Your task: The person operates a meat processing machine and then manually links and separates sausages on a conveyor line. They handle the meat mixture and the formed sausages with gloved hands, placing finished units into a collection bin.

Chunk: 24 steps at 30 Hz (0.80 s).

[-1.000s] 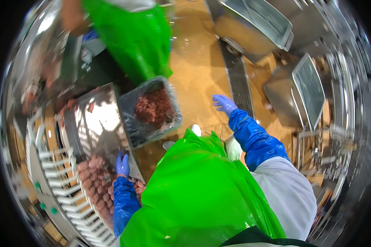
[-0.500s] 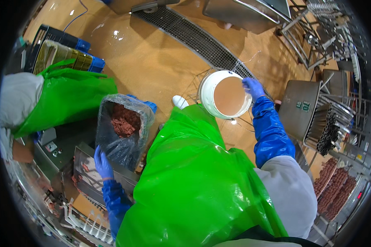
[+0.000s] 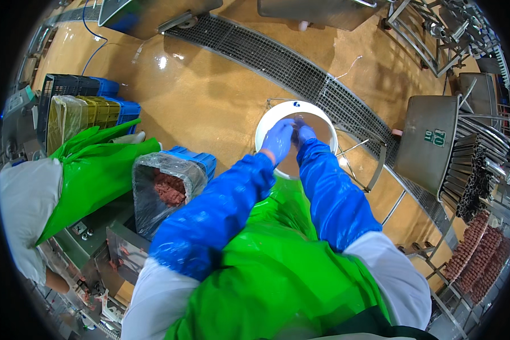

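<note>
A white round bucket [image 3: 265, 123] of cloudy brown liquid [image 3: 289, 166] stands in front of me. Both my blue-gloved hands are together over it, low at the liquid. My left hand [image 3: 278, 139] reaches in with its fingers stretched toward the other hand, and nothing shows in it. Close beside it, my right hand [image 3: 305, 132] dips in; its fingers are partly hidden and blurred. Blue sleeve covers wrap both forearms, above a green apron.
To the left, a lined tub [image 3: 143, 195] holds ground meat [image 3: 169, 188]. A co-worker in a green apron [image 3: 90, 181] is beside stacked crates [image 3: 99, 113]. A floor drain grate [image 3: 255, 54] runs beyond the bucket. Steel carts [image 3: 428, 136] and hanging sausage links [image 3: 470, 255] stand right.
My left hand has swung from beside the meat tub to the bucket. My right hand has moved from the bucket's right rim into it. The view has shifted slightly.
</note>
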Each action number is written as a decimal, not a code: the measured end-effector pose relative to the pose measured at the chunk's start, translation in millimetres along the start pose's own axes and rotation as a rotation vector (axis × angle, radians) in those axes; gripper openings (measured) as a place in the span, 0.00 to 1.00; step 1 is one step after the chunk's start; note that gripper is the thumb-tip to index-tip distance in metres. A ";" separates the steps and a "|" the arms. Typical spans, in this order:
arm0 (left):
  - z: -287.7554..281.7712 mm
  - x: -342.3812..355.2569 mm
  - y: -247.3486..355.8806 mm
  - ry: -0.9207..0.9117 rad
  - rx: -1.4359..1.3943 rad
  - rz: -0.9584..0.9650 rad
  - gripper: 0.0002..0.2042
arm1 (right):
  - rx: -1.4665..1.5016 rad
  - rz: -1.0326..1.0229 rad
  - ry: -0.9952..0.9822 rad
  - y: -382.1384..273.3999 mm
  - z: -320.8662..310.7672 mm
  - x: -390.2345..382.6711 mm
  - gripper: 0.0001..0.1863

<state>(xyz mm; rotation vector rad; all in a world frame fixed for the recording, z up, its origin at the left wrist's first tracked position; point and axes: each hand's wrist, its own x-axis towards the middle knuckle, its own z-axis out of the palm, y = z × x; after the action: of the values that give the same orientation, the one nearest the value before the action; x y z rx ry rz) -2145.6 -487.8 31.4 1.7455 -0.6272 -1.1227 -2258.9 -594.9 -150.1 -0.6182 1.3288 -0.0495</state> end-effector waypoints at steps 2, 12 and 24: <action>29.6 36.7 -28.3 0.136 -0.285 -0.294 0.14 | 0.138 -0.033 -0.033 -7.0 1.4 -2.8 0.26; 82.6 53.9 -39.6 0.178 -1.269 -0.420 0.14 | 0.417 -0.450 -0.091 -29.7 21.6 -109.6 0.16; -189.5 -161.8 47.1 0.774 -1.549 0.527 0.11 | 0.175 -0.230 -0.843 -26.5 314.5 -378.7 0.15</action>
<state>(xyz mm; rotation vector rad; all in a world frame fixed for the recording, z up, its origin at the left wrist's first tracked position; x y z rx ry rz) -2046.7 -298.2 167.6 0.4463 0.2932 -0.2201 -2063.0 -351.7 231.3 -0.5483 0.4312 -0.0801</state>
